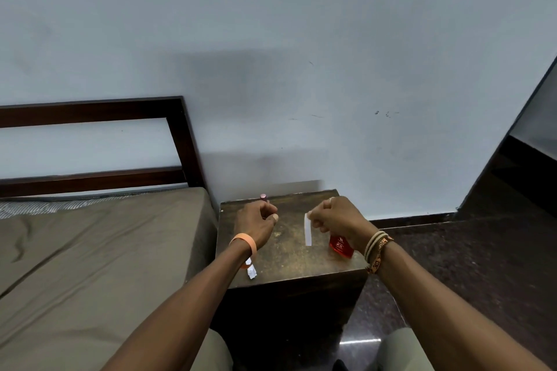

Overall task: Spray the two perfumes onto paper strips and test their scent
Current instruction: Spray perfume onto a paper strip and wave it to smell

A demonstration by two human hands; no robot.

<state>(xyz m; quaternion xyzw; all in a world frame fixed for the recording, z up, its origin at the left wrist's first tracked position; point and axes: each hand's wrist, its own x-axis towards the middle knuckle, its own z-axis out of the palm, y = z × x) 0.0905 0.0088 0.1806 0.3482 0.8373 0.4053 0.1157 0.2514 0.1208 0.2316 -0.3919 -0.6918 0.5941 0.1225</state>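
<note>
My right hand [334, 217] pinches the top of a white paper strip [308, 230], which hangs down above the dark wooden side table [295, 262]. A red perfume bottle [340, 245] stands on the table just under my right wrist, partly hidden by it. My left hand [254, 221] is curled around a small perfume bottle whose pink cap [263, 197] pokes out above the fingers, at the table's back left. Another bit of white paper [251, 271] lies on the table near its front left edge, under my left wrist.
A bed with a brown mattress [99, 250] and a dark wooden headboard [180, 135] sits right against the table's left side. A pale wall stands close behind. Dark speckled floor [452, 265] lies to the right.
</note>
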